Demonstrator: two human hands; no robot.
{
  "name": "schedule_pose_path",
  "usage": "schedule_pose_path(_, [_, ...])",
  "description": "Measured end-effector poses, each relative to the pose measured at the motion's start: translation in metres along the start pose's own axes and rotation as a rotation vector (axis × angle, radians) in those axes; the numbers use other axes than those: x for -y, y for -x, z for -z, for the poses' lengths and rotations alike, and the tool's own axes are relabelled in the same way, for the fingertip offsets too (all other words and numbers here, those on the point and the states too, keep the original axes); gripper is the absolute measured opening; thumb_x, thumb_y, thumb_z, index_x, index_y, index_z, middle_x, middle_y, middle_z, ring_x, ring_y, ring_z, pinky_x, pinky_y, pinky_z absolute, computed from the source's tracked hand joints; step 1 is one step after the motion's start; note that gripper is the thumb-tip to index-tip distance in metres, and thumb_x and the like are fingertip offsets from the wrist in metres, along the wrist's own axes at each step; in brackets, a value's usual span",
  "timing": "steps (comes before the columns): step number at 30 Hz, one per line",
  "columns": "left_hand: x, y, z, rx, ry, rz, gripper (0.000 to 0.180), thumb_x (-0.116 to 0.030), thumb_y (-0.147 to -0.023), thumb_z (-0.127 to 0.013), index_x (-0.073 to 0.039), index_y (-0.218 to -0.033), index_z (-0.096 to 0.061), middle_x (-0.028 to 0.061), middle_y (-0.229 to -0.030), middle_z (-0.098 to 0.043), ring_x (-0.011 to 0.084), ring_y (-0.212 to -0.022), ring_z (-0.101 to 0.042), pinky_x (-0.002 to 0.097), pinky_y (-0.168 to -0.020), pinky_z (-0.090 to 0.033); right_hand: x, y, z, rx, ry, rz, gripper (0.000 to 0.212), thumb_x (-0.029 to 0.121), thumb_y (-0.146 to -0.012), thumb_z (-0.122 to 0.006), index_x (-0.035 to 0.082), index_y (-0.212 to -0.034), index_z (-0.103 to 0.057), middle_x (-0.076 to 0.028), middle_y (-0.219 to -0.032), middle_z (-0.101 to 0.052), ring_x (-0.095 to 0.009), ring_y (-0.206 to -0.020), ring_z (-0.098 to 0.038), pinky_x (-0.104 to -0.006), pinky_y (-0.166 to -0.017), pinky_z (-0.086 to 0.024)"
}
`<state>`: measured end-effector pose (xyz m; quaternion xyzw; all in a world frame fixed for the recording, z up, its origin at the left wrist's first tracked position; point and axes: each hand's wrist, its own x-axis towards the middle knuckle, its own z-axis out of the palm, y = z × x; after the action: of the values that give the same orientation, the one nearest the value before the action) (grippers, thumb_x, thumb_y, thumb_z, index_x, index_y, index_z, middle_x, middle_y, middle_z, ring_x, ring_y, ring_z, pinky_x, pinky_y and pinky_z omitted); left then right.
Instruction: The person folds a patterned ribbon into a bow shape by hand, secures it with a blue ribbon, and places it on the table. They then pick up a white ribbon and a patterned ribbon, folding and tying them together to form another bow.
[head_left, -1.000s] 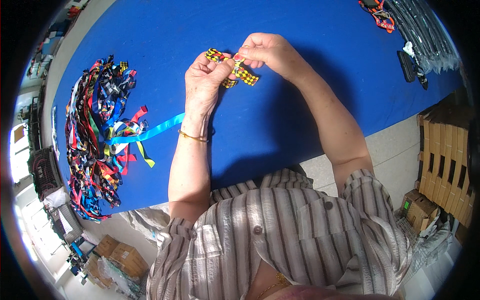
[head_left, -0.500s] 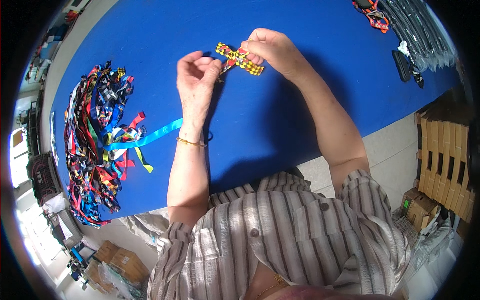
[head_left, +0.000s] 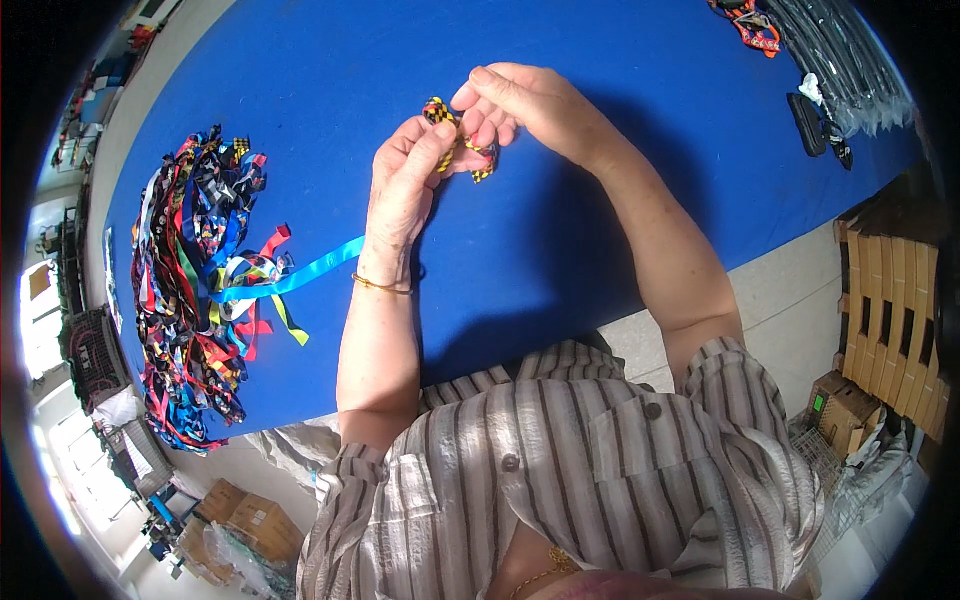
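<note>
Above the blue table, my left hand (head_left: 405, 180) pinches a patterned ribbon (head_left: 436, 110) between thumb and fingers. The ribbon is yellow and black checked with red patches; one part stands up past the thumb, and another hangs below the fingers. Just to its right is my right hand (head_left: 525, 105), its fingers curved and apart, with the thumb lifted away from them. Its fingertips are close to the ribbon; whether they touch it I cannot tell. Part of the ribbon is hidden behind the fingers of both hands.
A long heap of multicoloured ribbons (head_left: 185, 300) covers the left of the blue table (head_left: 540, 265). One bright blue ribbon (head_left: 310, 270) stretches from it to my left wrist. Far right are plastic-wrapped black strips (head_left: 840, 70), a black case (head_left: 806, 125) and an orange strap (head_left: 750, 28).
The ribbon, earlier stretched between both hands in a crossed shape, is now bunched at my left hand. My left hand has moved slightly right; my right fingers have come off their pinch and spread.
</note>
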<state>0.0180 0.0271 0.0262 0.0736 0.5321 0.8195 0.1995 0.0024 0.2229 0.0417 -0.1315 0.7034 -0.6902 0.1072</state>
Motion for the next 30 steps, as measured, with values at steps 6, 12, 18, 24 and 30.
schedule_pose_path(6, [0.006, -0.004, 0.009, 0.027, 0.057, 0.041, 0.018, -0.009, -0.099, -0.054, 0.006, -0.107, -0.059, 0.0166, -0.096, -0.070, 0.0220, -0.082, -0.071, 0.0347, -0.078, -0.059, -0.003, -0.002, 0.014, -0.166, 0.116, 0.088, 0.030, 0.029, -0.096, -0.064, -0.001, -0.097, -0.069, -0.007, -0.086, -0.071, -0.011, -0.077, -0.065, -0.0233, -0.069, -0.052])
schedule_pose_path(12, [0.007, -0.003, 0.005, 0.050, -0.012, 0.091, 0.015, -0.008, -0.099, -0.056, 0.005, -0.100, -0.064, 0.0148, -0.088, -0.072, 0.0200, -0.075, -0.072, 0.0339, -0.074, -0.061, -0.013, -0.001, 0.006, -0.045, 0.004, 0.016, 0.020, 0.017, -0.088, -0.073, -0.002, -0.092, -0.070, -0.007, -0.083, -0.072, -0.010, -0.077, -0.066, -0.0239, -0.070, -0.053])
schedule_pose_path(18, [0.007, -0.001, 0.003, 0.053, -0.020, 0.102, 0.014, -0.010, -0.096, -0.063, 0.004, -0.097, -0.065, 0.0158, -0.088, -0.072, 0.0199, -0.074, -0.072, 0.0327, -0.070, -0.061, -0.016, -0.002, 0.006, 0.033, 0.200, 0.115, 0.012, 0.009, -0.093, -0.066, -0.002, -0.089, -0.065, -0.004, -0.082, -0.068, -0.007, -0.077, -0.063, -0.0226, -0.066, -0.051])
schedule_pose_path(24, [0.008, -0.002, 0.001, 0.038, -0.029, 0.132, 0.012, -0.008, -0.095, -0.065, 0.004, -0.096, -0.066, 0.0158, -0.087, -0.072, 0.0204, -0.074, -0.072, 0.0326, -0.070, -0.061, -0.023, -0.004, 0.005, 0.005, 0.164, 0.142, 0.012, 0.009, -0.095, -0.064, -0.001, -0.090, -0.062, -0.003, -0.081, -0.066, -0.006, -0.075, -0.062, -0.0219, -0.064, -0.050])
schedule_pose_path(30, [0.008, -0.001, -0.001, 0.057, -0.104, 0.141, 0.013, -0.010, -0.095, -0.065, 0.003, -0.094, -0.066, 0.0151, -0.086, -0.072, 0.0209, -0.074, -0.072, 0.0313, -0.071, -0.060, -0.032, -0.007, 0.003, -0.040, 0.150, 0.122, 0.014, 0.012, -0.096, -0.063, -0.002, -0.094, -0.061, -0.003, -0.083, -0.066, -0.007, -0.079, -0.062, -0.0239, -0.067, -0.051])
